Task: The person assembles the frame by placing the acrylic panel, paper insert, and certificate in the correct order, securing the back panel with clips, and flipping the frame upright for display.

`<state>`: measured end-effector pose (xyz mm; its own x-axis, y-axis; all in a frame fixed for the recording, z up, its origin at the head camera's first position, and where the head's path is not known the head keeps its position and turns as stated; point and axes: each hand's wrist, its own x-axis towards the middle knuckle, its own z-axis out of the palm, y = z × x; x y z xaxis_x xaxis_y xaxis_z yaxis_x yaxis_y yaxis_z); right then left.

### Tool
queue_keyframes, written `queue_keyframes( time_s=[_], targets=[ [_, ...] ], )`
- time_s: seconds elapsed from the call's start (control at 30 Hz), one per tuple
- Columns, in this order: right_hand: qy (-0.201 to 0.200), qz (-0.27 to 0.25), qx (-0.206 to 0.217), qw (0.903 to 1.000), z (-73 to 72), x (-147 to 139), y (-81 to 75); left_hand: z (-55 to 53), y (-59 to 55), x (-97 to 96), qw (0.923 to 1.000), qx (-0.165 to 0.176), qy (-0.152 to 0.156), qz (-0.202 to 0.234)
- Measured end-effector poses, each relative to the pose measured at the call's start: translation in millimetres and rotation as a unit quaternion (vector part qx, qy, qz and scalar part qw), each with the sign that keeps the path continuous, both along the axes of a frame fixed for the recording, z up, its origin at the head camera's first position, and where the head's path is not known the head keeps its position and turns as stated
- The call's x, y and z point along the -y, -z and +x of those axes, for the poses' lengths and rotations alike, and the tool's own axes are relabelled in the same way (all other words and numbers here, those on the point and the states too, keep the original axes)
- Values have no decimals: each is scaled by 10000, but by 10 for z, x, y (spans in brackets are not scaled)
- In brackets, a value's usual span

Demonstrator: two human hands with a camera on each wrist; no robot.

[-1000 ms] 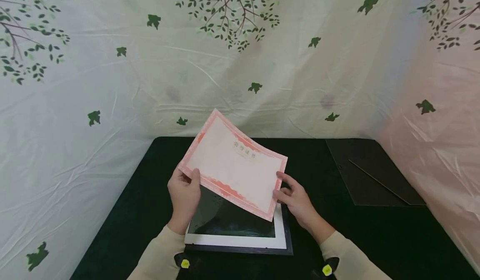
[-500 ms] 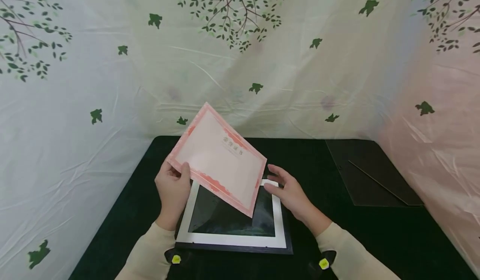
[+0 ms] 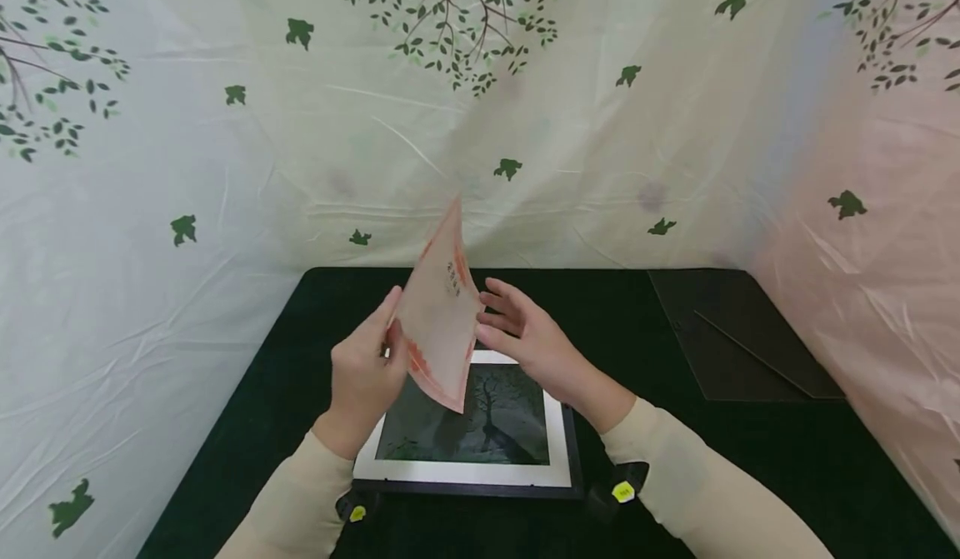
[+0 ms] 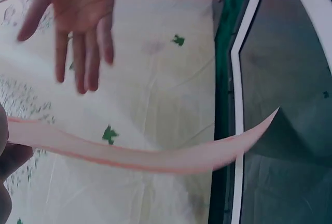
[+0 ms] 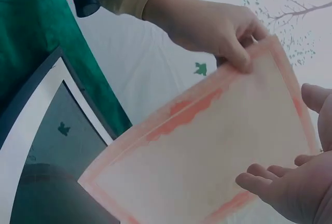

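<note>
On the dark green desk [image 3: 817, 459] lies a white-matted picture frame [image 3: 468, 474]; above it, the left hand [image 3: 365, 380] pinches a pink-bordered certificate [image 3: 441, 326], while the right hand [image 3: 531, 338] spreads its fingers just beside; farther back, right, lies a dark board [image 3: 761, 313].

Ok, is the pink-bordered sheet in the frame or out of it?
Out: the left hand holds the sheet raised and bowed over the frame. Whether its lower corner touches the frame, I cannot tell.
</note>
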<state>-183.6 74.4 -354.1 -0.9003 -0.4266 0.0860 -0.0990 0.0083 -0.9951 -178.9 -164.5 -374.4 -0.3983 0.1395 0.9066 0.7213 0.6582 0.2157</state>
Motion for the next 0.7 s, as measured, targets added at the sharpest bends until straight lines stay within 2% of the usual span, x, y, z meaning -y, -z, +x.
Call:
queue_keyframes(
  time_s=[0.1,0.2,0.33,0.5,0.7],
  targets=[
    [-9,-131,4,9999,21,19,-47,62,-11,-122,9970,-179,99,-753],
    [45,-304,-26,9995,43,10,-52,109,-20,-218,9917,-249,205,-1243],
    [90,-647,-115,9978,71,-40,-42,151,-21,-328,9857,-309,297,-1629],
    [106,-1004,-151,9948,95,-104,-11,197,17,-442,9778,-121,284,-2073],
    [424,-1066,31,9934,118,-168,22,220,117,-604,9700,-5,280,-2416]
  ],
)
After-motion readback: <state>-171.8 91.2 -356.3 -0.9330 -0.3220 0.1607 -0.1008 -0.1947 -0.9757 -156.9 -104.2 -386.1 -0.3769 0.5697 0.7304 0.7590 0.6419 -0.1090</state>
